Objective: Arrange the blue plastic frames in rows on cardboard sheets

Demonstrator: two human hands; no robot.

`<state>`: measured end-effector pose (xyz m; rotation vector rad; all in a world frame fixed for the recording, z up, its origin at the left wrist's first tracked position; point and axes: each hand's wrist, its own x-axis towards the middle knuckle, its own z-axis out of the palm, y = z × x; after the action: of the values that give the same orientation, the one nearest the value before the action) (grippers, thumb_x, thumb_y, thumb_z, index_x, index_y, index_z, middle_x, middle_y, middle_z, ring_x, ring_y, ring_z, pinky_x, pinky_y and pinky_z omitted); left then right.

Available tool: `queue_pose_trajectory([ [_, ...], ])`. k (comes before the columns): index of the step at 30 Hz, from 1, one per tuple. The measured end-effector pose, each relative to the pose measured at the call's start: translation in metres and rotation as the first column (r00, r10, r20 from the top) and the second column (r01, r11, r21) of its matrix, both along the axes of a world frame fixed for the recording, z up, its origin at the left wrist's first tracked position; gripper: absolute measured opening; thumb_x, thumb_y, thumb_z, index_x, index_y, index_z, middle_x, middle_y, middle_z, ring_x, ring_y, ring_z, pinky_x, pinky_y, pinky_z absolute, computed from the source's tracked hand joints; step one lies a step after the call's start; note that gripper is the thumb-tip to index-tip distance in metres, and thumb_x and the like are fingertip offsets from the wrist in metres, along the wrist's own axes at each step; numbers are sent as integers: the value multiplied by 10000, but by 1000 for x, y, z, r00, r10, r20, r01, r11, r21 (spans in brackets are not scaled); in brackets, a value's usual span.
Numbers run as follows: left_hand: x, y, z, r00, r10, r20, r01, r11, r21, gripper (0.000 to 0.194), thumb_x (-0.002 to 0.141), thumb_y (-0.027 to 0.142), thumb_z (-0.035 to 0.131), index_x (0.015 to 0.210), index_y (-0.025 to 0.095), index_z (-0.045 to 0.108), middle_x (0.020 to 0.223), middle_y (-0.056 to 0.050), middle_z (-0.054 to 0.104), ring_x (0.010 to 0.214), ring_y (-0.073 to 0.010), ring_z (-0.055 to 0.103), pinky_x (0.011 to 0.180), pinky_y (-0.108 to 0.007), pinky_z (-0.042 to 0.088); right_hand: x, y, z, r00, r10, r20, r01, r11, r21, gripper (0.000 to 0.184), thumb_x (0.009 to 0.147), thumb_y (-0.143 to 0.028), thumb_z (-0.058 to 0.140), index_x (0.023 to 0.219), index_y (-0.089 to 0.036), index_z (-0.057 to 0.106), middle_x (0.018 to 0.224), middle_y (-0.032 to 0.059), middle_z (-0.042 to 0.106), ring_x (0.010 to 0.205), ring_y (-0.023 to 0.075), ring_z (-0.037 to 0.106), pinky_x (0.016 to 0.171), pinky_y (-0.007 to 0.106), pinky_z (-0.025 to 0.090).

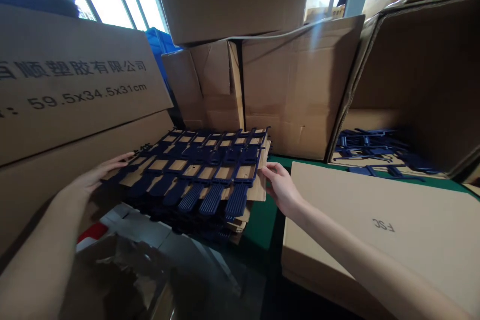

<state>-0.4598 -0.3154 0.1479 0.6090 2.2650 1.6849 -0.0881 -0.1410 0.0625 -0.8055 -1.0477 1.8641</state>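
Note:
A stack of cardboard sheets (258, 187) carries rows of dark blue plastic parts (202, 160) with ribbed handles pointing toward me. My left hand (99, 172) lies against the stack's left edge, fingers stretched toward the blue parts. At the stack's right edge, my right hand (279, 185) touches the top sheet with its fingers curled around the cardboard edge. The stack's lower layers are in shadow.
Large cardboard boxes stand all around: a printed one (75, 85) at left, folded ones (300, 90) behind, an open box (412, 85) at right holding more blue parts (375, 147). A flat carton (375, 220) lies at right on the green surface (262, 225). Crumpled clear plastic (123, 270) sits near me.

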Motion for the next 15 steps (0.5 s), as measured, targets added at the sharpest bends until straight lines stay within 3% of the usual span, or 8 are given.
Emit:
queue_pose_trajectory([
  [2, -26, 3, -4, 1000, 25, 1, -25, 996, -90, 308, 869, 168, 560, 1171, 165, 617, 872, 60, 720, 852, -92, 658, 885, -282, 447, 2, 5, -4, 995, 65, 73, -68, 997, 36, 209, 687, -264, 647, 815, -197, 496, 738, -9, 560, 638, 108, 529, 484, 201, 403],
  [7, -61, 12, -19, 990, 71, -125, -78, 995, -54, 571, 764, 244, 739, 1277, 222, 489, 716, 60, 701, 723, -77, 646, 809, -280, 500, 6, 14, -13, 972, 219, 90, -224, 973, 53, 245, 640, -269, 686, 793, -168, 523, 713, -17, 520, 569, 74, 467, 442, 194, 328],
  [12, -52, 15, -27, 962, -29, -271, -4, 992, -124, 550, 781, 625, 599, 1091, 171, 591, 697, 40, 703, 734, -80, 647, 796, -296, 503, 23, 15, -13, 939, 257, 228, -289, 950, 121, 268, 715, -269, 671, 935, -167, 557, 792, 6, 556, 600, 87, 489, 454, 205, 327],
  [15, -40, 19, -18, 898, -67, -434, -36, 974, -224, 675, 754, 754, 469, 1033, 161, 630, 745, 29, 715, 731, -103, 645, 757, -350, 515, 40, 4, 2, 925, 268, 270, -349, 881, 320, 228, 758, -257, 665, 957, -184, 582, 811, -5, 562, 630, 80, 493, 512, 205, 364],
])
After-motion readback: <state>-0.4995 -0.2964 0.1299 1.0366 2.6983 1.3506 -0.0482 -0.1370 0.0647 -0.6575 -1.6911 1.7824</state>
